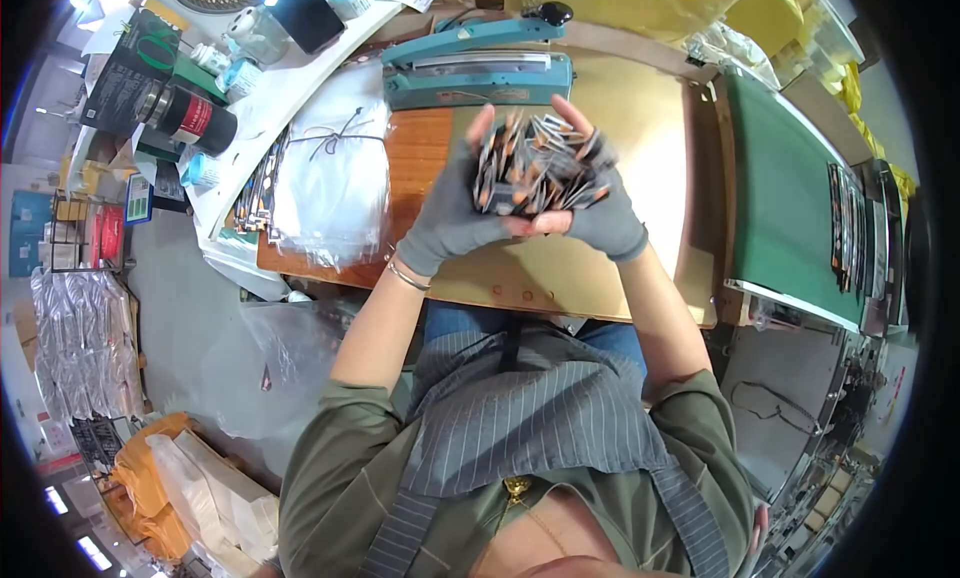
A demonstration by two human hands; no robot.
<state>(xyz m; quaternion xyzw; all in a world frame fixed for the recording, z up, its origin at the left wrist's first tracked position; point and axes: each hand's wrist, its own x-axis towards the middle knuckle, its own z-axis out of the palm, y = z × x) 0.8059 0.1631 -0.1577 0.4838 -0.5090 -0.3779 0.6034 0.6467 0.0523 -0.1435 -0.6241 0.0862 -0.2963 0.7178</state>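
Observation:
Between my two hands, above the work table, is a thick bunch of small flat packets (540, 163) with black, orange and silvery edges. What is inside them cannot be made out. My left hand (455, 208), in a grey fingerless glove, cups the bunch from its left side. From the other side my right hand (608, 213), gloved the same way, presses against it. Both thumbs meet along the near edge, and bare fingertips show at the far side. Just beyond the packets stands a teal heat sealer (480, 83) with a raised lever arm and a black knob.
Clear plastic bags (330, 188) tied with dark string lie at left on the wooden table (415, 163). A brown board (480, 283) covers the middle. At right is a green conveyor belt (780, 188) carrying a row of packets. A black thermos (190, 118) lies on the white shelf.

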